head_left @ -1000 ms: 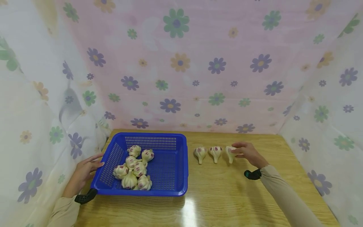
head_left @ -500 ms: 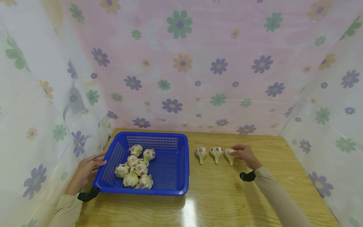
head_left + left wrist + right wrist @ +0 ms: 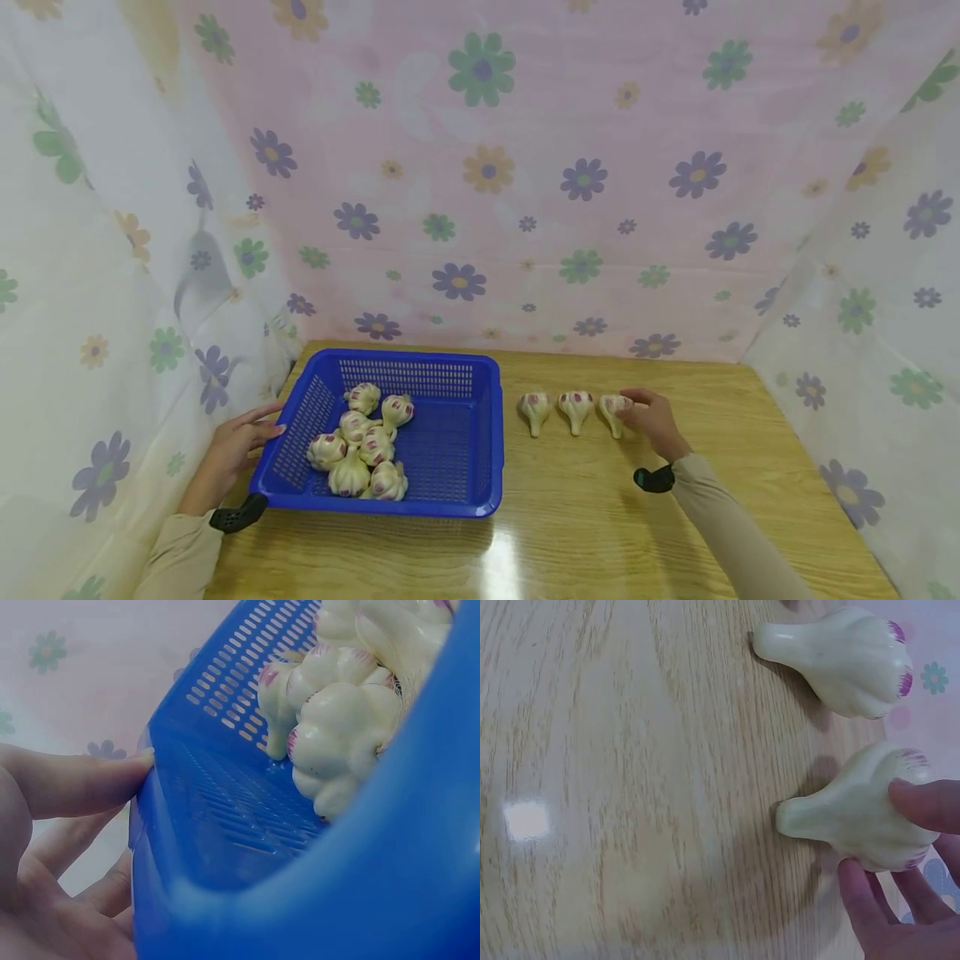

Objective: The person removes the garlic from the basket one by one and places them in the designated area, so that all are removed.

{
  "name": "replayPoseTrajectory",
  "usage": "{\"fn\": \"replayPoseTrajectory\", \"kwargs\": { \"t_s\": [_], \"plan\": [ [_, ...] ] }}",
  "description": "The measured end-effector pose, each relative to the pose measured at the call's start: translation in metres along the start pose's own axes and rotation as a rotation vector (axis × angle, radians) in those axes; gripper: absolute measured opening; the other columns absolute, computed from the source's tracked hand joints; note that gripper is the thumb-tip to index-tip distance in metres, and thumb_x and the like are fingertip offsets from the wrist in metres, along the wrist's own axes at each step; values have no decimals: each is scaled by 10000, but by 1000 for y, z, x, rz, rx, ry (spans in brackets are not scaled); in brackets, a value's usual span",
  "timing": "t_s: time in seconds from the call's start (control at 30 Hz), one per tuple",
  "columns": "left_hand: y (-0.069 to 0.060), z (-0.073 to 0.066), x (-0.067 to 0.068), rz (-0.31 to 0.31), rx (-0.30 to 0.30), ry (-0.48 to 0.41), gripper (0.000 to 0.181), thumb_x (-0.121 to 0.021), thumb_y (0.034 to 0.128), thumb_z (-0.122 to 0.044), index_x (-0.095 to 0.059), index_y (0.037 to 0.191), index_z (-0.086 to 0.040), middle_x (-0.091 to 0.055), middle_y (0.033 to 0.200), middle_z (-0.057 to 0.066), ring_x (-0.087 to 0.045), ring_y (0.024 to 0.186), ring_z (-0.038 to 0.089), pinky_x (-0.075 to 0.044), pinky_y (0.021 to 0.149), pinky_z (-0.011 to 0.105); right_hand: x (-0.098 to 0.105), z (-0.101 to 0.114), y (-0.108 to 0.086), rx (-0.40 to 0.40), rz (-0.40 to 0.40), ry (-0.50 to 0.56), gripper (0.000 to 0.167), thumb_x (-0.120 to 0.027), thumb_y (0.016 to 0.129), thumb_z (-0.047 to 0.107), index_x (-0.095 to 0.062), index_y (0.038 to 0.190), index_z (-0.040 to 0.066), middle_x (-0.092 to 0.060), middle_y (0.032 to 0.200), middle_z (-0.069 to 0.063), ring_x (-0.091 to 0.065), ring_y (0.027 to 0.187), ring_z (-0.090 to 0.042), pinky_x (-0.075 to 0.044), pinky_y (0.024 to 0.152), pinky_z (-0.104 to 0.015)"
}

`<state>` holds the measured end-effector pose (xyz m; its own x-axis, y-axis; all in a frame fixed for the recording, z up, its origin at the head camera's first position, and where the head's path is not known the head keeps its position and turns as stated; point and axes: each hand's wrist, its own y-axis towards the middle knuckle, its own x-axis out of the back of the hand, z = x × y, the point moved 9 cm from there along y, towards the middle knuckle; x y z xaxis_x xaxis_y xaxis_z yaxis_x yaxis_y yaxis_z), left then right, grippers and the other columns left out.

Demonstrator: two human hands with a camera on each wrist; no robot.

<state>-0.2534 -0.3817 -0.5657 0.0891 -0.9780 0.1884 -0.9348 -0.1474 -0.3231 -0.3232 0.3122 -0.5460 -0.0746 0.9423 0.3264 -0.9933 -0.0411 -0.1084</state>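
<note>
At the right end of a row on the table, my right hand (image 3: 651,419) holds a garlic bulb (image 3: 870,810) between thumb and fingers. That bulb lies on the wood with its stem pointing toward me. Left of it lie a middle garlic bulb (image 3: 576,410) and another garlic bulb (image 3: 535,412), both with stems toward me. My left hand (image 3: 235,450) grips the left side of a blue plastic basket (image 3: 491,442). In the left wrist view its thumb (image 3: 97,780) presses the rim while the other fingers lie against the outer wall. Several garlic bulbs (image 3: 349,477) cluster in the basket's left half.
The wooden table (image 3: 585,525) carries the basket at left and the row at right. A flowered cloth (image 3: 510,208) rises behind and on both sides. Black straps with devices sit on both wrists.
My right wrist has swung slightly left and toward me, and the held garlic bulb has turned a little, its stem now angled more to the right. The left hand stays on the basket.
</note>
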Motion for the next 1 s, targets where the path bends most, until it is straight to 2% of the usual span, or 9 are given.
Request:
{"fn": "replayPoseTrajectory", "kwargs": {
  "t_s": [0.1, 0.2, 0.3, 0.37, 0.5, 0.6, 0.73, 0.8, 1.0],
  "plan": [
    [-14, -17, -7, 20, -6, 16, 706, -704, 829, -391, -429, 1433, -151, -652, 1041, -41, -630, 904, 166, -531, 744, 357, 0, 2, 0, -10, -1, -35, 488, -599, 909, 57, -423, 1332, -114, -393, 1318, -299, -573, 979, -204, -485, 877, -456],
    [-21, -25, -10, 30, 6, 26, 714, -712, 818, -385, -432, 1431, -148, -648, 1031, -41, -630, 901, 163, -530, 747, 373, 0, 5, -1, -19, 19, -84, 509, -601, 907, 72, -414, 1347, -103, -377, 1337, -309, -513, 1090, -355, -463, 888, -495],
    [-19, -20, -7, 13, 36, 9, 657, -728, 809, -383, -483, 1397, -219, -642, 1015, -66, -637, 885, 132, -533, 739, 352, 4, 11, 0, -24, 25, -110, 525, -607, 909, 89, -407, 1360, -92, -353, 1360, -323, -449, 1155, -442, -424, 916, -541],
    [-15, -16, -5, 14, 26, 1, 629, -723, 818, -373, -496, 1386, -229, -632, 1029, -48, -640, 883, 138, -535, 733, 347, 7, 17, 0, -26, 20, -116, 532, -613, 910, 101, -408, 1363, -87, -345, 1369, -330, -424, 1175, -466, -397, 935, -566],
    [-5, -7, -3, 15, 15, -6, 621, -715, 829, -370, -489, 1391, -233, -622, 1079, -22, -640, 908, 155, -532, 750, 354, 12, 31, 0, -25, 8, -120, 542, -624, 907, 126, -414, 1365, -74, -337, 1382, -326, -387, 1203, -465, -356, 971, -581],
    [-18, -22, -9, 21, 23, 12, 647, -694, 854, -337, -437, 1425, -177, -612, 1080, -20, -638, 907, 139, -528, 770, 355, 12, 43, -1, -19, 6, -111, 534, -619, 912, 126, -418, 1368, -65, -341, 1386, -313, -387, 1205, -453, -345, 985, -576],
    [-36, -42, -15, 7, 8, 9, 605, -682, 868, -271, -460, 1407, -111, -616, 1035, -31, -643, 858, 128, -534, 728, 348, 6, 56, -2, 3, 21, -93, 514, -610, 922, 131, -428, 1365, -55, -377, 1369, -291, -437, 1182, -437, -374, 978, -550],
    [-32, -38, -13, 20, -9, 1, 600, -688, 861, -296, -478, 1397, -126, -613, 1052, -21, -645, 871, 144, -536, 732, 359, 1, 63, -4, 19, 30, -78, 504, -613, 923, 143, -444, 1355, -52, -407, 1351, -278, -475, 1156, -413, -401, 960, -533],
    [-24, -28, -12, 30, 10, -3, 633, -722, 819, -374, -495, 1380, -187, -588, 1058, -45, -641, 887, 142, -535, 752, 358, -27, 87, -13, 47, 89, -46, 480, -634, 915, 166, -484, 1325, -34, -470, 1316, -247, -582, 1050, -254, -476, 898, -442]
  ]
}}
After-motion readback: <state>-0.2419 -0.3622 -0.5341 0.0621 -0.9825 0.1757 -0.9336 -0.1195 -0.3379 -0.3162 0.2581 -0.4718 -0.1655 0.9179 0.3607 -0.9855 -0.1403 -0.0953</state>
